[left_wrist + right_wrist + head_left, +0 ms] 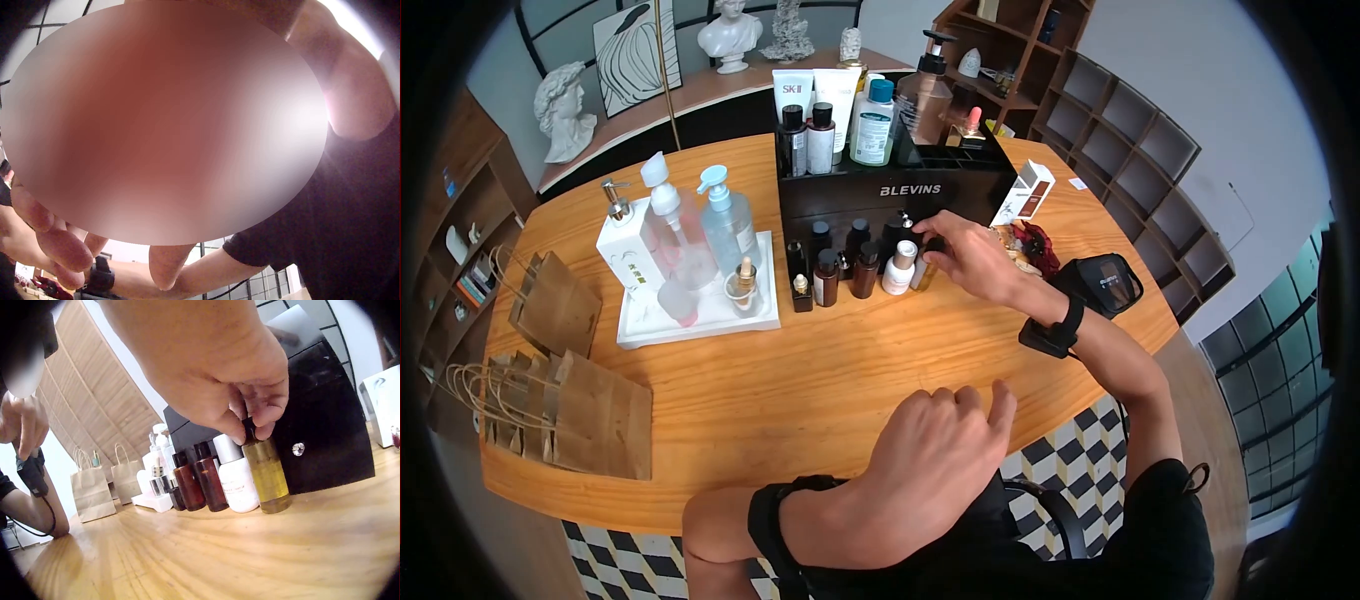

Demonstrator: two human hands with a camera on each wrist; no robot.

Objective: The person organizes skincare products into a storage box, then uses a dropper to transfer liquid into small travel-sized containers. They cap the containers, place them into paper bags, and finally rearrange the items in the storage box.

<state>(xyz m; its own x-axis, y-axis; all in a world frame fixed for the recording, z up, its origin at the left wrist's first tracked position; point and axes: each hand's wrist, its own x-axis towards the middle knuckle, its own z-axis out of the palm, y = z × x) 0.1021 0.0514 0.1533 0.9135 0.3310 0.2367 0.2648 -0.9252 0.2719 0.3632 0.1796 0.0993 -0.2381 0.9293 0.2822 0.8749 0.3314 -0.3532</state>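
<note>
My right hand [972, 262] pinches the dark cap of a bottle of yellow liquid [267, 476] from above; the bottle stands on the table at the right end of the front row. Beside it is a white bottle [899, 268], then brown bottles [865, 271] and a small black bottle [802, 294], all in front of a black organizer [840, 205]. My left hand [940, 462] is raised near the table's front edge and holds nothing visible, its fingers bent loosely. In the left wrist view its fingers [64, 250] are partly hidden by a blurred area.
A white tray [700, 333] with pump bottles [731, 225] stands left of the organizer. Paper bags [605, 415] are at the table's left side. At the right lie dried red flowers [1036, 248] and a black device [1103, 284], with a white box [1030, 190] behind them.
</note>
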